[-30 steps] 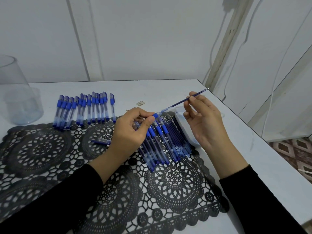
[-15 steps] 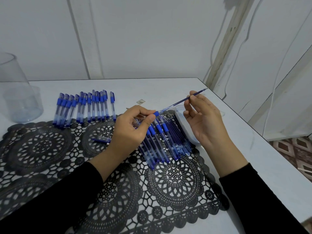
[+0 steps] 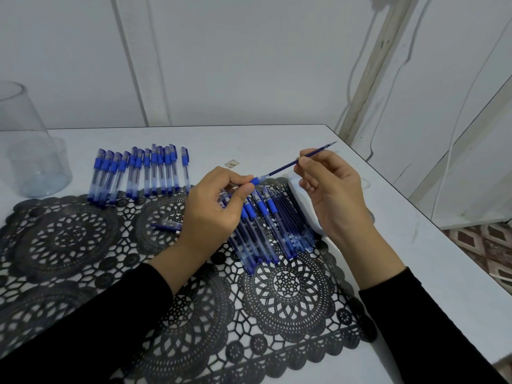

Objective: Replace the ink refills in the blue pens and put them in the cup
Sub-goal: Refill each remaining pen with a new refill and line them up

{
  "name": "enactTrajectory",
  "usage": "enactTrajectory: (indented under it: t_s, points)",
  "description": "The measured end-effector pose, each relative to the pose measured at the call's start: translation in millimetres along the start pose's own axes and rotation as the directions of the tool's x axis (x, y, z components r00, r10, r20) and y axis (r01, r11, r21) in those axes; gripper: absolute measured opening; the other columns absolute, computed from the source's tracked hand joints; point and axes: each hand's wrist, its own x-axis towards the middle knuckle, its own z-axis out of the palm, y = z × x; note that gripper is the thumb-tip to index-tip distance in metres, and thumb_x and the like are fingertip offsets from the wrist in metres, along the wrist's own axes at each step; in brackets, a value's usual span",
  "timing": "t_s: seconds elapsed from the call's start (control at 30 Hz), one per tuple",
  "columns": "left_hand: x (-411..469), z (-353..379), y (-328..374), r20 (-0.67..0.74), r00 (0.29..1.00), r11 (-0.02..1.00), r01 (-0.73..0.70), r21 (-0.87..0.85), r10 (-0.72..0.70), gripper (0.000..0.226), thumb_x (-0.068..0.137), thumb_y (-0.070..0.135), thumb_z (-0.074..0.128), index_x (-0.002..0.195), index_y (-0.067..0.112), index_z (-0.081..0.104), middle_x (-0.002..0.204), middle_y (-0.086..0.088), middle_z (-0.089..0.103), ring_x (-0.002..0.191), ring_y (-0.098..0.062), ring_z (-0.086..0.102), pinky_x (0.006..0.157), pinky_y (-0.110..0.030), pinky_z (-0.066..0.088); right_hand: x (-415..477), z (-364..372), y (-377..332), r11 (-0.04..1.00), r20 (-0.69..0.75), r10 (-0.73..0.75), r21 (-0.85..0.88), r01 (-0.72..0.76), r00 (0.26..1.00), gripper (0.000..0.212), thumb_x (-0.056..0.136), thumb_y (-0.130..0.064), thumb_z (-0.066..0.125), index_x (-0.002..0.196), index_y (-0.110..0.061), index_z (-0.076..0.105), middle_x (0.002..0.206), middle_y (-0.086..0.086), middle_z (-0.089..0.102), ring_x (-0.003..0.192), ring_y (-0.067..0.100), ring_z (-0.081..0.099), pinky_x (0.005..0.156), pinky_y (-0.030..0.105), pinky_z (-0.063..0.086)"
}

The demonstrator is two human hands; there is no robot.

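While partly inside its pen (image 3: 256,180), blue refill (image 3: 282,169); any print unreadable.

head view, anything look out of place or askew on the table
One pen lies alone and crosswise on the black mat, just left of the left hand, apart from the neat row behind it and the pile to its right. A small scrap also sits on the white table.

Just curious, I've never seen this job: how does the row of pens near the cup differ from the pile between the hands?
The row of pens lies neat, side by side; the pile of pens slants and overlaps. The row sits mostly on the bare table; the pile on the black mat. Both are blue with clear barrels.
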Motion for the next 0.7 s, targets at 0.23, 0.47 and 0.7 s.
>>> enactTrajectory:
  t_s: [0.23,0.47,0.7]
  points:
    - [0.8,-0.8,0.8,-0.003,1.0,1.0,0.015,-0.014,-0.015,0.009,0.091,0.007,0.067,0.097,0.014,0.068,0.088,0.012,0.064,0.079,0.001,0.058,0.072,-0.011,0.041,-4.7,4.3,7.8,0.987,0.172,0.086,-0.149,-0.061,0.981,0.009,0.092,-0.008,0.062,0.09,-0.008,0.07,0.089,0.004,0.072,0.081,0.014,0.065,0.07,0.022,0.046]
    - [0.6,-0.3,-0.4,0.0,1.0,1.0,0.022,0.005,-0.022,0.007,0.091,0.01,0.067,0.096,0.007,0.071,0.087,0.009,0.065,0.077,0.0,0.057,0.071,-0.012,0.041,-4.2,1.8,8.0,0.975,0.166,-0.009,-0.216,0.045,0.986,0.008,0.095,-0.011,0.06,0.098,-0.016,0.054,0.08,0.01,0.072,0.083,0.021,0.07,0.07,0.022,0.05]
    - [0.5,-3.5,2.6,0.018,1.0,1.0,0.011,-0.001,-0.011,0.005,0.091,0.01,0.067,0.095,0.008,0.07,0.089,0.007,0.067,0.087,-0.004,0.063,0.077,-0.02,0.049,-2.8,-0.9,15.7,0.94,0.245,-0.05,-0.317,0.129,0.968,0.009,0.087,-0.005,0.069,0.096,-0.008,0.07,0.083,0.0,0.068,0.08,0.01,0.061,0.077,0.022,0.049]
